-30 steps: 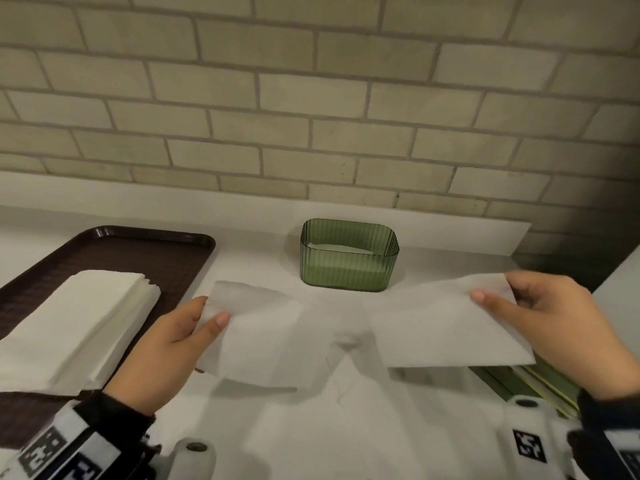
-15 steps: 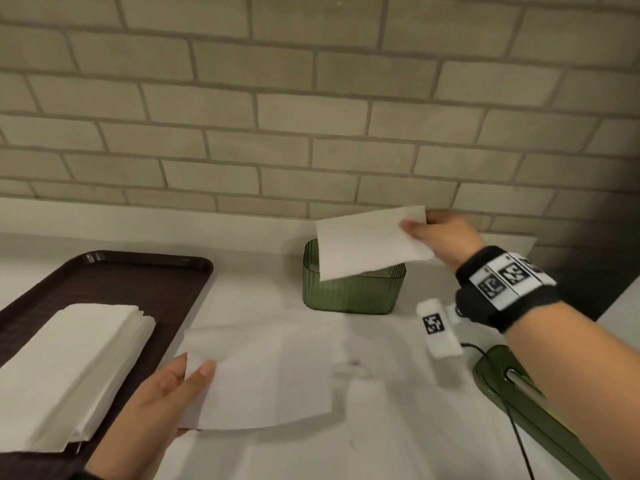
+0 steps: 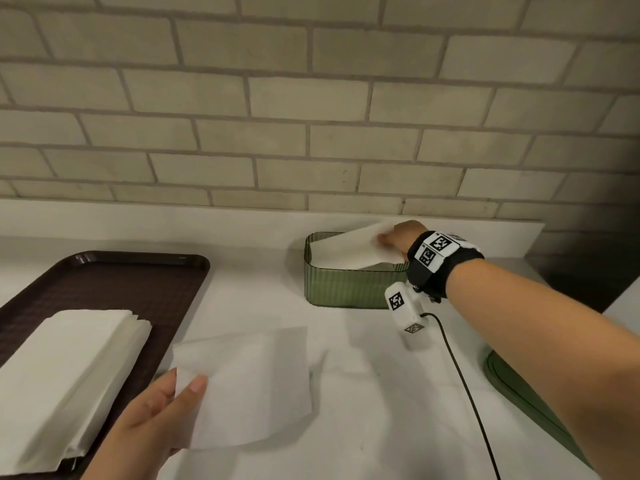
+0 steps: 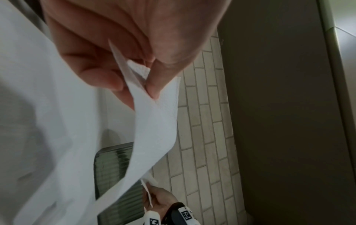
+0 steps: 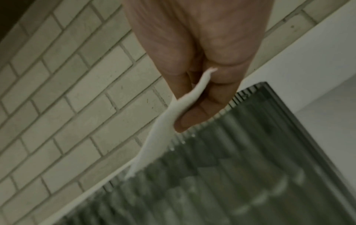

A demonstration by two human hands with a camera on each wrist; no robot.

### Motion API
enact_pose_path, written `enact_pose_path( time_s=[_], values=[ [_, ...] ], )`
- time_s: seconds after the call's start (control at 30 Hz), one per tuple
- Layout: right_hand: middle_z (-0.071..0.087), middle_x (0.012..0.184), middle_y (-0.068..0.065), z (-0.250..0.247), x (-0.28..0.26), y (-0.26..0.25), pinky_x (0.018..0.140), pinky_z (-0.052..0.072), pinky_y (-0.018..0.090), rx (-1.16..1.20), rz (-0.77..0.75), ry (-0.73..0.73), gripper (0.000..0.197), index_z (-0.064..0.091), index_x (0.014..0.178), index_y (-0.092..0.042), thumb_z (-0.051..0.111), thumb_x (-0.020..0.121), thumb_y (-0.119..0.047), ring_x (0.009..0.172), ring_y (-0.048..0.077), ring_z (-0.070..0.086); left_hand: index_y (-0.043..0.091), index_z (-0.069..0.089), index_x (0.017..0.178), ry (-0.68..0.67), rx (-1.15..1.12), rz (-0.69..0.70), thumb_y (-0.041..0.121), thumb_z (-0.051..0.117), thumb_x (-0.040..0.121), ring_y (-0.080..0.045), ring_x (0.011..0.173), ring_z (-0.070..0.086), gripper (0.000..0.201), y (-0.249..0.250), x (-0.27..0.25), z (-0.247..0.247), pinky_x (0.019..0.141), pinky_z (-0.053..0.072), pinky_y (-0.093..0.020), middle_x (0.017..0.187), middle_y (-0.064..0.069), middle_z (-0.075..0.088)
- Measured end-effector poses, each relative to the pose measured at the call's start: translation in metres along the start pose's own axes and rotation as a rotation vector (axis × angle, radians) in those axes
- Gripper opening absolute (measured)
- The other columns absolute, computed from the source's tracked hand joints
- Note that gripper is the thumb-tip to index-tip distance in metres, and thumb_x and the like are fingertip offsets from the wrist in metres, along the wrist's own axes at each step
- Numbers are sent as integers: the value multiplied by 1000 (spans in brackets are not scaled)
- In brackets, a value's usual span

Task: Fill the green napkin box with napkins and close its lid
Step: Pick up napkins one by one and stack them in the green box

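The green ribbed napkin box (image 3: 346, 285) stands open on the white counter near the brick wall. My right hand (image 3: 398, 237) pinches a white napkin (image 3: 349, 249) at one end; the sheet slants down into the box's open top. In the right wrist view thumb and fingers (image 5: 194, 118) pinch the napkin (image 5: 163, 126) above the box (image 5: 250, 152). My left hand (image 3: 166, 403) pinches a second napkin (image 3: 249, 382) by its left edge over the counter; in the left wrist view this napkin (image 4: 154, 129) hangs from that hand. The green lid (image 3: 526, 400) lies at the right.
A dark brown tray (image 3: 114, 282) at the left carries a stack of white napkins (image 3: 62, 379). A black cable (image 3: 464, 382) runs from the white wrist camera (image 3: 405, 313) across the counter. A dark gap opens at the far right beside the counter's end.
My right hand has carried its napkin from mid-counter to the box and lowered it into the open top. My left hand keeps its napkin near the tray, a little lower.
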State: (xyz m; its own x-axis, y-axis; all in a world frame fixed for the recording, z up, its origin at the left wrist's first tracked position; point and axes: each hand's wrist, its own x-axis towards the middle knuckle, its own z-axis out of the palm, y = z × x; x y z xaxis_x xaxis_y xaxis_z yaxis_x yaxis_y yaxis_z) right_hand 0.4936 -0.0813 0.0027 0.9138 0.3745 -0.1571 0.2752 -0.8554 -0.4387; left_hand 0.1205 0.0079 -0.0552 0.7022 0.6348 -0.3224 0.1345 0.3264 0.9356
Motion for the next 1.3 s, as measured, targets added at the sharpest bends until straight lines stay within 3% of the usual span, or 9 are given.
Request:
enact_pose_path(
  time_s=[0.23, 0.4, 0.57, 0.7, 0.83, 0.97, 1.03, 1.17, 1.3],
  values=[
    [57, 128, 13, 12, 16, 3, 96, 44, 31, -229, -26, -78, 46, 53, 126, -1, 53, 94, -34, 118, 29, 55, 14, 67, 107, -36, 74, 105, 16, 51, 85, -25, 90, 72, 27, 21, 17, 5, 68, 58, -32, 101, -10, 74],
    [60, 122, 12, 15, 15, 0, 84, 48, 27, -452, -96, -40, 42, 54, 121, -3, 65, 86, -23, 110, 26, 59, 14, 71, 101, -90, 49, 219, 42, 77, 60, -30, 92, 71, 50, 36, 28, 9, 77, 57, -42, 104, -14, 72],
    [56, 107, 12, 11, 7, -19, 80, 46, 30, -619, -256, -52, 20, 58, 104, -2, 61, 84, -4, 92, 24, 54, 25, 72, 99, -147, 93, 240, 56, 88, 34, -25, 90, 72, 74, 30, 27, 16, 61, 60, -26, 103, -9, 73],
    [55, 89, -3, 11, 10, -17, 87, 51, 29, -907, -293, -221, 47, 58, 123, -9, 71, 81, -26, 93, 17, 56, 15, 72, 102, -136, 21, 210, 28, 68, 69, -24, 88, 72, 36, 26, 25, 16, 61, 59, -23, 101, -11, 73],
    [70, 102, 11, 16, 12, -17, 74, 38, 26, -880, -292, -267, 24, 64, 112, -8, 58, 90, -17, 81, 15, 44, 17, 74, 95, -38, 34, 241, 15, 55, 80, -19, 81, 73, 25, 24, 24, 8, 58, 57, -18, 93, -8, 75],
    [47, 26, -10, 19, 6, -32, 81, 44, 33, -1019, -309, -312, 27, 55, 58, -20, 76, 75, -14, 71, 12, 51, 14, 75, 92, -45, 27, 249, 12, 51, 85, -20, 68, 73, 25, 29, 22, 4, 58, 56, -15, 82, -11, 75],
    [67, 66, -7, 24, -5, -45, 81, 47, 32, -1055, -330, -324, 8, 64, 86, -18, 70, 81, -18, 90, 16, 57, 12, 74, 93, -34, 14, 267, 12, 50, 86, -20, 68, 73, 24, 33, 24, 3, 58, 57, -16, 83, -11, 75],
    [44, 144, 0, 66, 21, -63, 106, 38, 34, -892, -431, -366, 55, 39, 143, -22, 56, 91, -34, 128, 21, 46, 22, 75, 91, -22, 18, 361, 17, 51, 80, -22, 84, 73, 27, 43, 32, 5, 67, 59, -25, 96, -9, 75],
    [54, 133, 0, 94, 58, -64, 98, 45, 35, -638, -383, -381, 49, 51, 134, -19, 55, 91, -41, 119, 19, 53, 13, 73, 93, -63, 54, 412, 21, 55, 79, -25, 81, 73, 24, 58, 37, 10, 63, 59, -27, 95, -14, 74]
  ],
)
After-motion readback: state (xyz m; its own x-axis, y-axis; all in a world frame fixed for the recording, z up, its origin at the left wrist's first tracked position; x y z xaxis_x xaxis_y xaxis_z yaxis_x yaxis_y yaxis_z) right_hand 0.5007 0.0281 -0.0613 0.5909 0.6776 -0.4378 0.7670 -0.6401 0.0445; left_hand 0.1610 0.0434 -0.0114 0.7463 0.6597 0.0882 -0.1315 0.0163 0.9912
